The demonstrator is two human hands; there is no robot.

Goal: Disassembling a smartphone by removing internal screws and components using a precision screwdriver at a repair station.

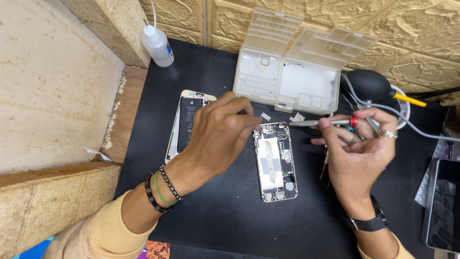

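On the black surface lay an opened phone. The left hand pinched its fingers at the phone's top edge; the right hand, beside the phone, gripped a screwdriver.

a black work mat covers the bench top and carries everything. an opened phone frame lies flat on it just below the left hand's fingertips and left of the right hand. a second phone body with its black battery showing lies under and beyond the left hand's outer side. a clear plastic parts box, lid open, stands past both hands. two small metal plates lie between the box and the frame. a white squeeze bottle stands far left at the mat's corner. a black rubber blower rests beyond the right hand, and a dark tablet lies at its outer side.
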